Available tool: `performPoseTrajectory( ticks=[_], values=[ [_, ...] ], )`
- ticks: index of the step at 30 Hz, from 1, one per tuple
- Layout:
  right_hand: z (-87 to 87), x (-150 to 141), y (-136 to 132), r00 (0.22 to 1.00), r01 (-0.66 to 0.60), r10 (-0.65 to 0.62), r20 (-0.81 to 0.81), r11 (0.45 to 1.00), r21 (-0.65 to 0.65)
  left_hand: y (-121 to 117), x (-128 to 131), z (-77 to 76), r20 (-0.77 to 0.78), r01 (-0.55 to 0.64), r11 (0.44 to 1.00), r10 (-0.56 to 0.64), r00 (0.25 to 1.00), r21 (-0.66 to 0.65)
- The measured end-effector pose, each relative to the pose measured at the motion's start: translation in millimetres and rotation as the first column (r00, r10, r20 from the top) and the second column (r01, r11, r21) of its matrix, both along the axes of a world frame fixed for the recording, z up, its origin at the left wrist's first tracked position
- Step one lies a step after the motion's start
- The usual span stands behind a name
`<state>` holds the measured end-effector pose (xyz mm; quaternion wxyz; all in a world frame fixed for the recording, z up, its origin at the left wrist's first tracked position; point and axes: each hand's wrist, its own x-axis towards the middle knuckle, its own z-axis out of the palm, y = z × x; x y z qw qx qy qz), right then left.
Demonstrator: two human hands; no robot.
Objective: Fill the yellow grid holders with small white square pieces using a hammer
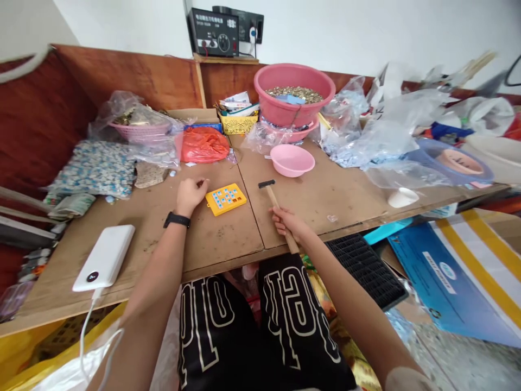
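The left hand (pixel 190 196) rests on the wooden counter (pixel 220 241), half open with its fingers loosely curled, holding nothing. A black wristband (pixel 176 219) circles the wrist. Just beside the fingers lies a yellow plastic plate (pixel 226 199) set with small blue squares. The right hand (pixel 287 222) is closed around the wooden handle of a small hammer (pixel 275 200), which tilts up and away with its black metal head (pixel 266 184) above the counter, near the plate but not touching it. The handle's lower end reaches past the counter's edge, above the person's black shorts (pixel 260 320).

A white power bank (pixel 103 258) lies left of the left forearm. Farther back sit a pink bowl (pixel 292 161), a pink basin (pixel 285 106) of small metal pieces and a red plastic bag (pixel 203 145). A black bench power supply (pixel 214 32) stands on a shelf behind.
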<state>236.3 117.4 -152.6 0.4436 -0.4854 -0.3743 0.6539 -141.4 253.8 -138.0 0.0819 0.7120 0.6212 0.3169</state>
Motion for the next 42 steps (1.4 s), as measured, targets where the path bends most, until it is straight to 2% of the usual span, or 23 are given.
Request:
performPoseTrajectory(
  ticks=[4,8,10,14,17,19,22,24,27,30,35,42],
  values=[
    [-12.0,2,-4,0.992,0.043,-0.037,-0.12,0.998,0.051,4,-5,-5.8,0.05,-0.146,0.989,0.145,0.988,0.029],
    [-17.1,1,-12,0.987,0.057,-0.035,-0.157,0.988,0.142,11,-12,-13.7,0.116,-0.093,0.996,0.091,0.989,0.006],
    [-18.0,1,-15,0.981,0.073,-0.043,-0.191,0.985,0.157,13,-15,-13.5,0.153,-0.109,0.992,0.098,0.983,0.06],
    [-17.9,7,-15,0.946,0.132,-0.085,-0.312,0.982,0.134,18,-33,-7.5,0.301,-0.297,0.937,0.234,0.924,0.183],
    [-18.0,14,-14,0.911,0.149,-0.095,-0.401,0.983,0.107,20,-55,-6.3,0.371,-0.365,0.92,0.292,0.882,0.144],
    [-18.6,18,-12,0.889,0.149,-0.096,-0.448,0.985,0.084,17,-66,-8.3,0.32,-0.381,0.92,0.334,0.887,0.094],
    [-19.9,25,-9,0.855,0.126,-0.094,-0.511,0.992,0.029,9,-67,-11.0,0.109,-0.391,0.918,0.383,0.917,0.07],
    [-20.5,28,-7,0.835,0.105,-0.092,-0.543,0.994,-0.007,4,-58,-10.8,-0.016,-0.358,0.93,0.36,0.933,0.085],
    [-20.4,30,-8,0.819,0.099,-0.097,-0.565,0.995,-0.026,0,-43,-8.8,-0.116,-0.254,0.965,0.26,0.959,0.064],
    [-19.8,29,-8,0.819,0.106,-0.105,-0.565,0.994,-0.03,-1,-34,-8.0,-0.161,-0.221,0.975,0.22,0.962,0.012],
    [-18.9,28,-9,0.817,0.128,-0.129,-0.561,0.991,-0.04,0,-31,-7.0,-0.165,-0.298,0.954,0.288,0.943,-0.04],
    [-17.7,27,-9,0.829,0.14,-0.139,-0.542,0.989,-0.039,5,-27,-5.4,-0.181,-0.271,0.963,0.267,0.947,0.003]
  ],
)
